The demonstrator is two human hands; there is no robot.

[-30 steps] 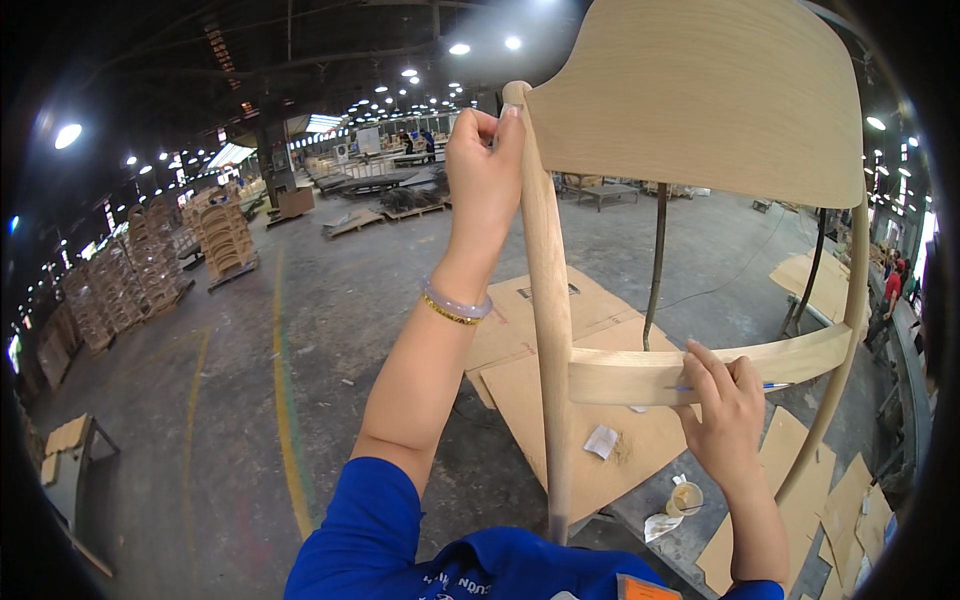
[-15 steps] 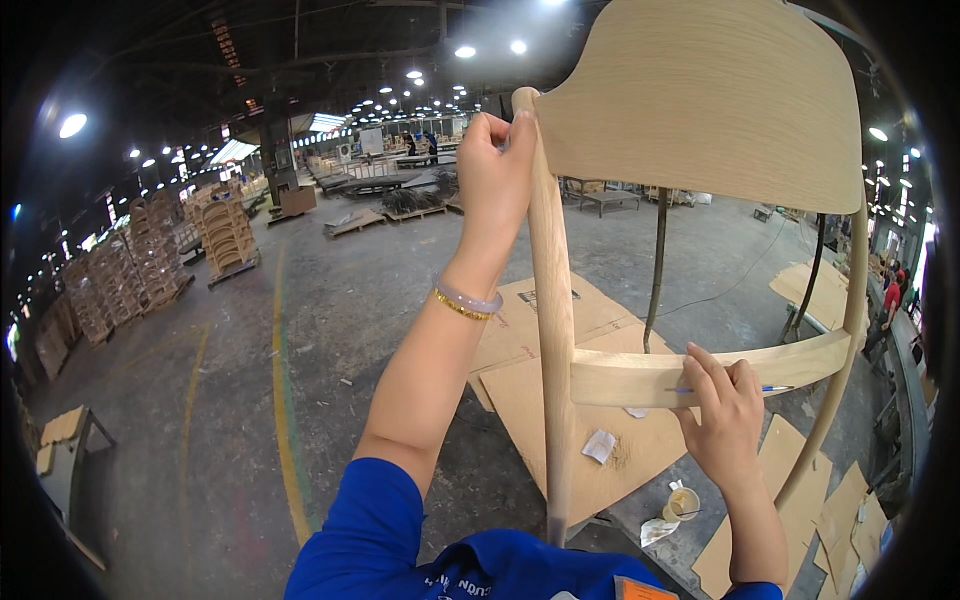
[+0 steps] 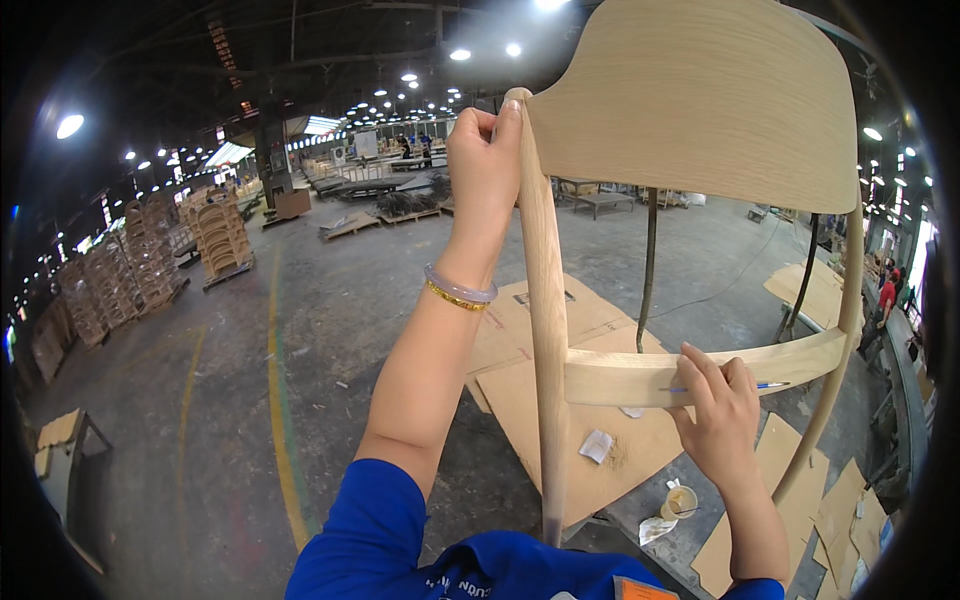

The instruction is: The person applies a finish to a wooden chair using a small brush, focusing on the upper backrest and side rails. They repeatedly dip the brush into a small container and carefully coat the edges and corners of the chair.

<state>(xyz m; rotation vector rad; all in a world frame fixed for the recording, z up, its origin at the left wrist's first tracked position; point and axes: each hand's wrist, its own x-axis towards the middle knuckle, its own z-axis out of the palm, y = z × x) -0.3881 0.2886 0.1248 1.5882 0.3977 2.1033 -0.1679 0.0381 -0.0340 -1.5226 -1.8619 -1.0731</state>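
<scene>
A pale wooden chair frame stands in front of me, with a broad curved wood-grain panel (image 3: 700, 100) at its top and a cross rail (image 3: 620, 378) lower down. My left hand (image 3: 484, 150) is closed round the upper end of the left chair leg (image 3: 541, 270); its fingertips are partly hidden behind the wood. My right hand (image 3: 718, 408) rests against the middle of the rail, fingers bent. Between those fingers lies a thin blue paintbrush (image 3: 768, 386), its dark tip pointing right along the rail.
Below the chair, cardboard sheets (image 3: 520, 420) cover part of the floor, with a crumpled white paper (image 3: 596, 446) on them. A cup (image 3: 680, 502) with a stick in it stands near my right forearm. Wrapped wooden stacks (image 3: 217, 240) stand far left; a person in red (image 3: 887, 296) is at far right.
The chair and my left hand sit slightly further left in the picture, as does the background. Both hands keep the same hold; the brush has barely moved along the rail.
</scene>
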